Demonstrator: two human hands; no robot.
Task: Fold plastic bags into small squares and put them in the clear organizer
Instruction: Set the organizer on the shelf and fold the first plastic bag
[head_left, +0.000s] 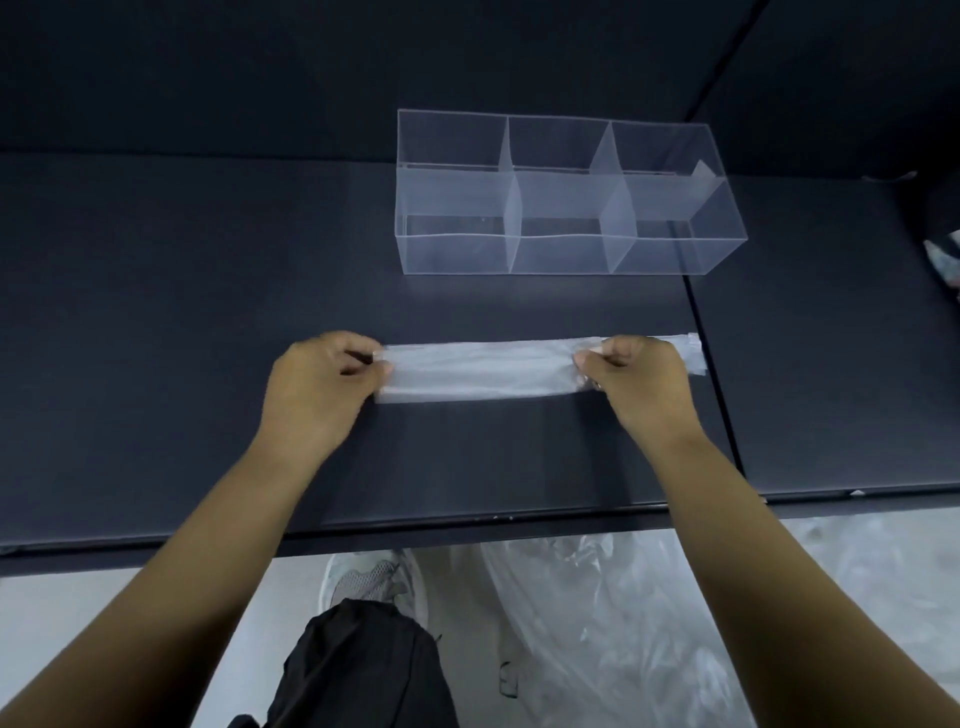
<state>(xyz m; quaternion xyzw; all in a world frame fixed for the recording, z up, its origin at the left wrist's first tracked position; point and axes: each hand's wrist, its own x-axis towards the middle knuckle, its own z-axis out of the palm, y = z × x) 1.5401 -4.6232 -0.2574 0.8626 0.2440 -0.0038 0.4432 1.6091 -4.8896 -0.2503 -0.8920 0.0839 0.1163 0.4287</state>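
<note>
A translucent plastic bag (483, 370), folded into a long narrow strip, lies flat across the dark table (156, 312). My left hand (322, 384) pinches its left end between thumb and fingers. My right hand (634, 382) pinches the strip close to its right end, and a short piece of the bag sticks out beyond that hand. Behind the strip stands the clear organizer (566, 254), an open-topped box divided into three compartments. All three compartments look empty.
The table's front edge (467, 519) runs just below my forearms. A seam (711, 374) splits the table surface at the right. On the floor below lie loose plastic bags (649, 613), and a shoe (369, 577) and dark trouser leg show. A dark wall rises behind the organizer.
</note>
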